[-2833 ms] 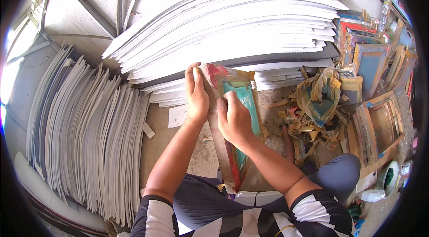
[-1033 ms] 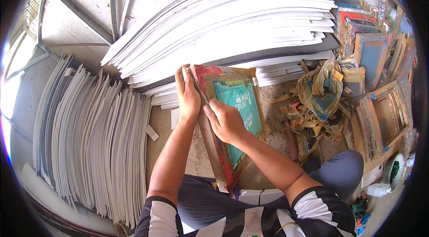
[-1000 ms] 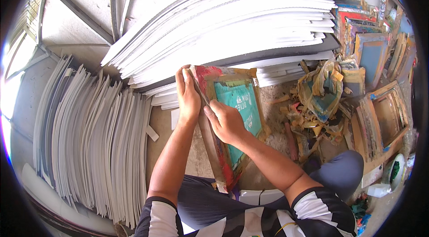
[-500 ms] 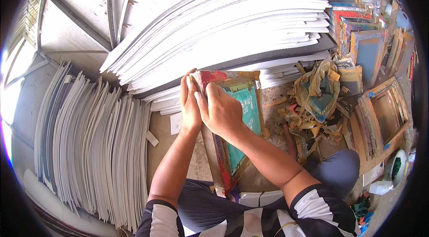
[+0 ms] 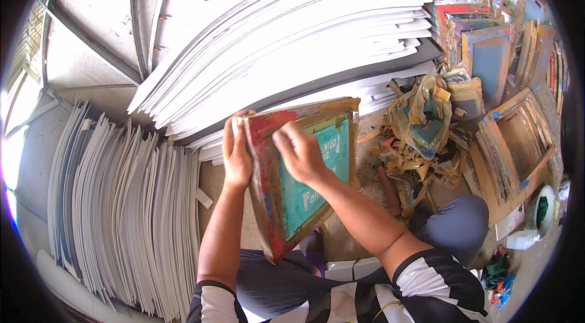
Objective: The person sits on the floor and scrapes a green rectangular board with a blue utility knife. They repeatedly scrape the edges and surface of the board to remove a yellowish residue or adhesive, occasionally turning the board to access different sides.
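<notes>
A wooden screen-printing frame (image 5: 263, 164) stands tilted above my lap, its worn rim smeared with red and brown. Green mesh (image 5: 297, 207) with pale lettering fills its middle. My left hand (image 5: 237, 158) is closed around the upper left corner of the frame, fingers up along the outer edge. In front of the mesh, close to the red-stained left rail, is my right hand (image 5: 304, 155). Its fingers are curled together and slightly blurred, and whatever they may pinch is hidden.
A stack of white sheets (image 5: 286, 36) spans the back, with upright sheets (image 5: 122, 213) at left. To the right lie a heap of torn mesh scraps (image 5: 420, 122), an empty wooden frame (image 5: 518, 140) and several leaning frames (image 5: 487, 58). A white tub (image 5: 543, 210) sits at far right.
The screen frame has turned so more of its green mesh faces me. My right hand has come away from my left hand at the corner and moved right, over the mesh.
</notes>
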A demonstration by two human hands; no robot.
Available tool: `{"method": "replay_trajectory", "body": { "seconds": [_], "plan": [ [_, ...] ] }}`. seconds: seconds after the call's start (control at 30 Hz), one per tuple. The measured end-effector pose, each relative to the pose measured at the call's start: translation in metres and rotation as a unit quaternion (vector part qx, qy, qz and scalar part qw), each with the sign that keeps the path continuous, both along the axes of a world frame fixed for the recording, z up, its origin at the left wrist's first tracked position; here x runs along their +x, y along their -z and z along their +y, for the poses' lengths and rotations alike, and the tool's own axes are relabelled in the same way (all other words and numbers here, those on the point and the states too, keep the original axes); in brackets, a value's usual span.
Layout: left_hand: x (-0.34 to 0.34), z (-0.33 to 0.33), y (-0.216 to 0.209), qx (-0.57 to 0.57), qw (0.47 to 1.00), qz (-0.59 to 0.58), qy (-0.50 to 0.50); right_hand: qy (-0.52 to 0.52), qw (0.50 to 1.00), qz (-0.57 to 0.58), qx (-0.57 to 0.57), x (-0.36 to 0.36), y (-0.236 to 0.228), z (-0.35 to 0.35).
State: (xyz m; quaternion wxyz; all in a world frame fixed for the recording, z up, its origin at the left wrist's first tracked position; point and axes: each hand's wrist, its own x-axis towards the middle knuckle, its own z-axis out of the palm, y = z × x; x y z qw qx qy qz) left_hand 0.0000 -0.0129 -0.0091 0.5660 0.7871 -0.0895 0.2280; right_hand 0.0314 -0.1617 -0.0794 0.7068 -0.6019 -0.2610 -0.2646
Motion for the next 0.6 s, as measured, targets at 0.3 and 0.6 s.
{"method": "replay_trajectory", "body": {
  "seconds": [0.3, 0.6],
  "plan": [
    [-0.039, 0.064, 0.025, -0.042, 0.999, -0.005, 0.009, 0.009, 0.867, 0.482, 0.122, 0.069, 0.091, -0.045],
    [-0.074, 0.067, 0.028, 0.131, 0.988, -0.077, 0.01, -0.007, 0.804, 0.575, 0.152, 0.078, 0.062, -0.072]
  ]
}}
